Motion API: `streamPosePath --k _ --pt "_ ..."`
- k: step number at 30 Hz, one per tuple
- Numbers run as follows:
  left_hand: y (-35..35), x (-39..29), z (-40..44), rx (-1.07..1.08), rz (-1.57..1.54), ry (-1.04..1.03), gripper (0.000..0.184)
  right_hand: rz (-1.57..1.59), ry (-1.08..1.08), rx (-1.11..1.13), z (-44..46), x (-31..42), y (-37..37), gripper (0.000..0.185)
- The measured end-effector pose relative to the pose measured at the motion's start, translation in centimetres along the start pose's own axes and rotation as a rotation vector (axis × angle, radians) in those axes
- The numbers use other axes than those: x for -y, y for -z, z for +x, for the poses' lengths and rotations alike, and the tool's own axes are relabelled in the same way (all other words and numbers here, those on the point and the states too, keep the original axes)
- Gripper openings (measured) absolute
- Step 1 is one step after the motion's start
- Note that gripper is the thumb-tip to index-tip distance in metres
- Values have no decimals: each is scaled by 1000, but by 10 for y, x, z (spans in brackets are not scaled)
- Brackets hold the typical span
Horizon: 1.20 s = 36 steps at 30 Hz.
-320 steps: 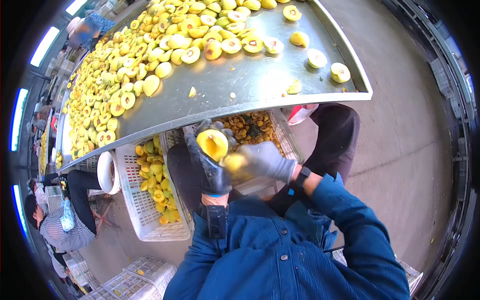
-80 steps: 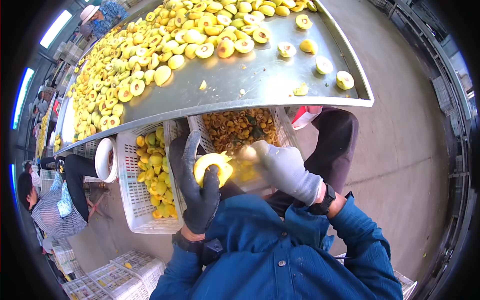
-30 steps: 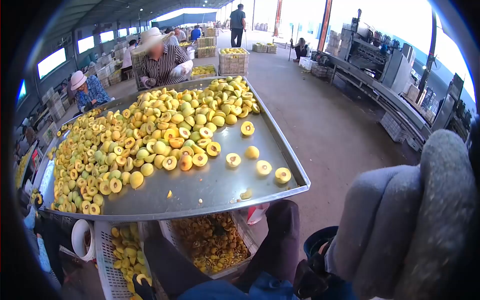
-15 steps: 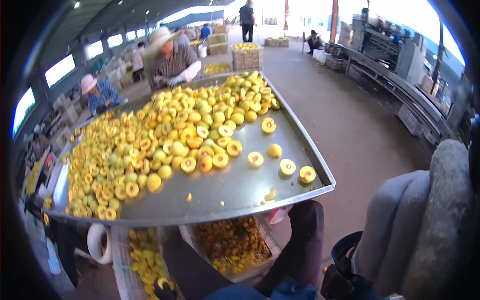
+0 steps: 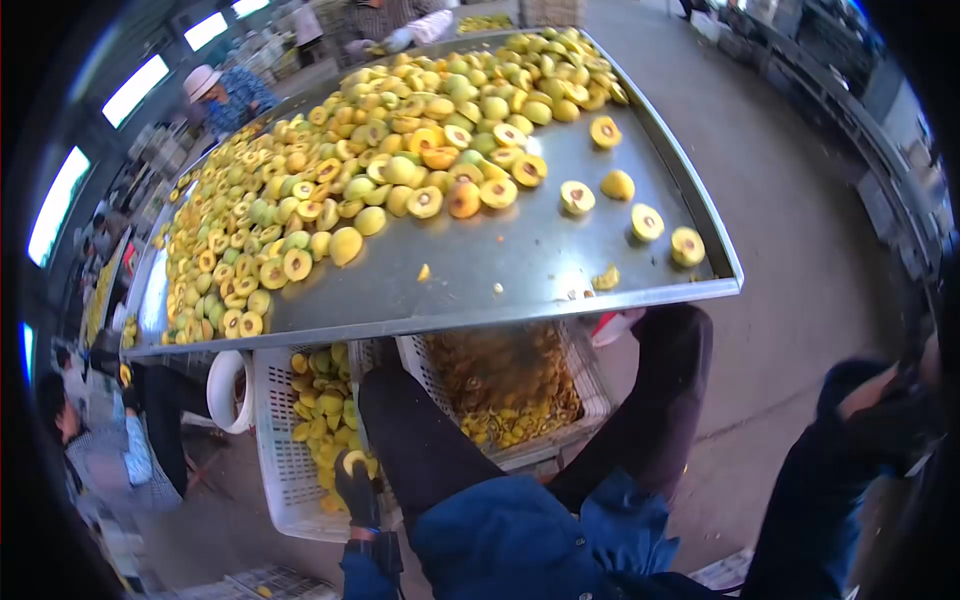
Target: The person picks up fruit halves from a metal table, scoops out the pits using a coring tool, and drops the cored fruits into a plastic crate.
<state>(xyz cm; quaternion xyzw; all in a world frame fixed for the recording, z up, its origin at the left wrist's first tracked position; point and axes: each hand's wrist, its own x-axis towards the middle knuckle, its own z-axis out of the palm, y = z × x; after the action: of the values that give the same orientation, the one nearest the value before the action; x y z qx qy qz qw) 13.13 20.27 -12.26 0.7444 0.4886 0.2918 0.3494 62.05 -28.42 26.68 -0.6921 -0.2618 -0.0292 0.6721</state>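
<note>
My left hand (image 5: 357, 492), in a dark glove, is closed on a yellow peach half (image 5: 352, 459). It is over the right side of a white plastic crate (image 5: 290, 520) with peach halves inside. At the far right, my right hand (image 5: 895, 425) is raised close to the camera, dark and blurred, its fingers not distinguishable. In front of my knees stands a metal-topped table (image 5: 400, 290) with a raised rim. Cut yellow peaches (image 5: 400, 170) are heaped over its far and left parts, several with the stone showing. A few separate halves (image 5: 646, 222) lie near its right corner.
Between my legs stands another white crate (image 5: 590, 385) of brown and yellow scraps. A white bucket (image 5: 228, 392) is left of the crates. People sit or stand around: one in a pink hat (image 5: 203, 82), one behind the table, one at left (image 5: 110, 460). Machinery runs along the right.
The view has tilted down, bringing my lap and left arm into sight. The large grey gloved fingers at the right are gone from there; a dark, blurred hand and sleeve show instead.
</note>
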Motion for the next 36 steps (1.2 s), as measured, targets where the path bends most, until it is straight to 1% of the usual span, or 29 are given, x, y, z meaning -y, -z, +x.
streamPosePath --k 1,4,5,7,8,9,12,15,18,21,22,23,25,26,27,28,29,32,34,35,36 --pt "1 -4 1 17 -25 -13 43 -18 -9 6 3 -3 2 34" --pt "-3 -21 2 49 -24 113 42 -57 -23 35 12 -4 3 34" --pt "-11 -30 -1 57 -62 102 42 -77 -27 47 12 -4 4 34" --pt "-5 -44 1 59 -103 65 42 -93 -50 55 12 -9 2 34" --pt "-5 -24 7 46 -46 -31 42 -90 -55 60 11 -10 2 34" --pt "-2 -16 6 47 -58 -19 43 -99 -63 60 12 -10 2 34" --pt "-2 -34 1 62 -66 -8 43 -127 -79 66 12 -10 3 34" --pt "-1 -19 2 45 -167 94 42 -153 -94 74 8 -12 1 34" --pt "7 -6 7 89 -78 -37 40 -165 -133 81 -2 -17 -2 34" --pt "8 -16 6 76 -89 44 39 -182 -143 82 2 -21 -2 34" --pt "7 -18 6 58 -100 42 39 -186 -134 73 6 -20 0 34" --pt "4 -14 9 41 -151 9 39 -192 -130 70 8 -20 1 35" --pt "0 -10 15 5 -219 16 38 -196 -109 68 12 -16 4 35" --pt "2 31 30 87 -386 70 38 -196 -101 69 12 -13 5 35" --pt "-2 -25 26 -15 -274 -33 40 -193 -102 76 12 -8 5 35" --pt "8 -87 25 7 -246 -92 41 -201 -110 77 16 -6 7 35" --pt "11 -135 16 39 -221 -136 42 -215 -116 84 23 -1 10 35" --pt "19 -229 19 141 -474 -62 42 -223 -72 68 35 18 18 35" --pt "28 -294 11 165 -523 -243 40 -240 -36 68 40 32 25 35" --pt "33 -298 14 181 -589 -315 41 -249 -12 68 42 41 27 35" --pt "42 -316 6 233 -797 -189 47 -256 9 74 45 51 30 35"
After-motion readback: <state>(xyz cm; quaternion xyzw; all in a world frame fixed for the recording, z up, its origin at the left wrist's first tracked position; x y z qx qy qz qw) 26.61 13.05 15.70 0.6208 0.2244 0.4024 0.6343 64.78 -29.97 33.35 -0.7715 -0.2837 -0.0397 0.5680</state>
